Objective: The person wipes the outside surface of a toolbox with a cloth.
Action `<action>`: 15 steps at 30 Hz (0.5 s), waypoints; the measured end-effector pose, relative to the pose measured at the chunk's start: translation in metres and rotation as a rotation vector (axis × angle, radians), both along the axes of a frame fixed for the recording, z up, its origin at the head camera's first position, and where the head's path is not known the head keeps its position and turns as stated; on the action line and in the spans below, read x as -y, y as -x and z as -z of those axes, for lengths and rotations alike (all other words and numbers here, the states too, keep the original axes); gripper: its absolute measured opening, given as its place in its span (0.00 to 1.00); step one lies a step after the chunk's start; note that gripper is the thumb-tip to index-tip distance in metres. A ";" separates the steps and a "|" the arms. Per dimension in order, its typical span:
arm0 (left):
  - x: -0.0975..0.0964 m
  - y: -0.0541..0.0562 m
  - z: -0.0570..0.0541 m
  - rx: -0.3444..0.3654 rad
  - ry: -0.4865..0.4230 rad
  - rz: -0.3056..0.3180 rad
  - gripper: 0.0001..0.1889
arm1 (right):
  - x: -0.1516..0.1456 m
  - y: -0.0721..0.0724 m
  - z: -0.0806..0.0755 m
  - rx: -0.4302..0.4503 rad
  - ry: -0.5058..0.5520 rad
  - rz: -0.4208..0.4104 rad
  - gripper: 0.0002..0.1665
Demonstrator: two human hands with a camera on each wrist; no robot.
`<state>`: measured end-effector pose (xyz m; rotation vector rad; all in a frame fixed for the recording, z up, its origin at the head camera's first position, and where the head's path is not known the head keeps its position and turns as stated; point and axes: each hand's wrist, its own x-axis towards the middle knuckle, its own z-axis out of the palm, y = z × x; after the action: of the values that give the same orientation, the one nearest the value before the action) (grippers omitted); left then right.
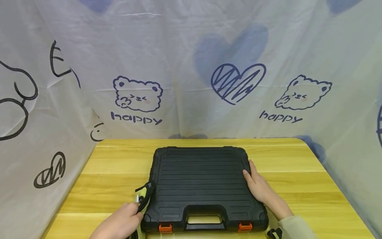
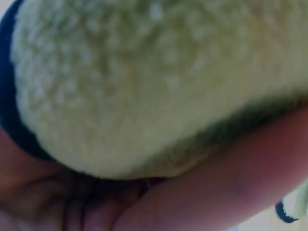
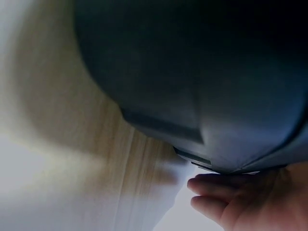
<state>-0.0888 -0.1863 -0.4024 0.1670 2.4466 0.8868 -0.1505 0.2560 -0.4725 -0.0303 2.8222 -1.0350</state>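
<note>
A black plastic carrying case (image 1: pixel 203 179) lies flat on the table, its handle and two orange latches facing me. At its front left corner my left hand (image 1: pixel 120 220) grips a bundle with black straps (image 1: pixel 146 196) and a pale yellow-green part. The left wrist view is filled by a fuzzy pale yellow-green surface (image 2: pixel 159 91) with a dark band, above the fingers; its kind is unclear. My right hand (image 1: pixel 261 187) rests against the case's right side, fingers extended, thumb at the lid's edge. In the right wrist view, straight fingers (image 3: pixel 211 192) lie beside the dark case wall.
The wood-patterned table (image 1: pixel 298 172) extends to both sides of the case. A pale cloth with blue drawings (image 1: pixel 185 76) hangs behind and along both sides. A small black item (image 1: pixel 274 233) sits by the right sleeve.
</note>
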 end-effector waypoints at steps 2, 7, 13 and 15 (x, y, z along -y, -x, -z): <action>0.002 -0.003 -0.003 -0.007 -0.013 0.023 0.13 | 0.000 0.000 0.001 0.005 0.004 0.002 0.44; 0.010 -0.008 -0.013 -0.051 -0.052 0.126 0.08 | 0.000 -0.002 -0.001 0.016 0.011 0.012 0.44; 0.024 -0.014 -0.022 -0.156 -0.318 0.345 0.08 | -0.002 -0.003 -0.004 0.014 0.008 0.021 0.45; 0.028 -0.015 -0.023 -0.171 -0.399 0.364 0.10 | -0.003 -0.004 -0.004 0.008 -0.007 0.023 0.47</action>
<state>-0.0734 -0.2142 -0.3798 0.8323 2.2510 1.2160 -0.1464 0.2590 -0.4681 0.0070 2.8254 -1.0269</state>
